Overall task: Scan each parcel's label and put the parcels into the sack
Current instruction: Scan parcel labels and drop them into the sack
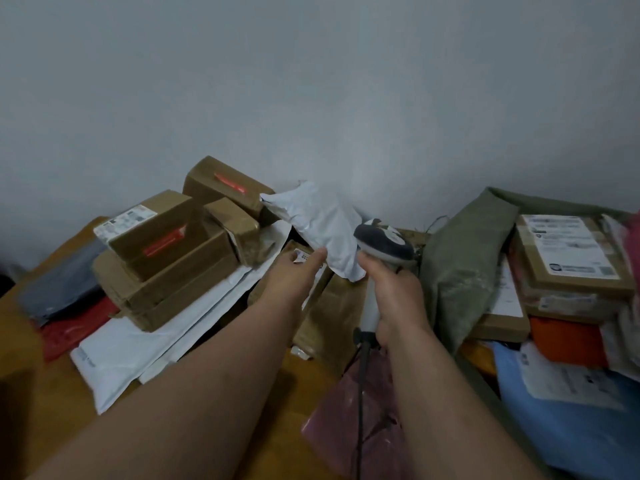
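My left hand [298,271] holds a white poly-bag parcel [318,223] lifted above the pile, its far end pointing up and left. My right hand [391,296] grips the handle of a grey-and-white barcode scanner [384,242], whose head sits right beside the parcel's near end. The scanner's black cable [362,393] hangs down toward me. An olive-green woven sack [464,271] lies open on the right with several parcels inside it. No label shows on the visible side of the white parcel.
Several taped cardboard boxes [166,251] are stacked on the wooden table [34,358] at left, over white, grey and red mailers. A brown paper parcel [332,317] and a pink bag [346,420] lie below my hands. A plain wall stands behind.
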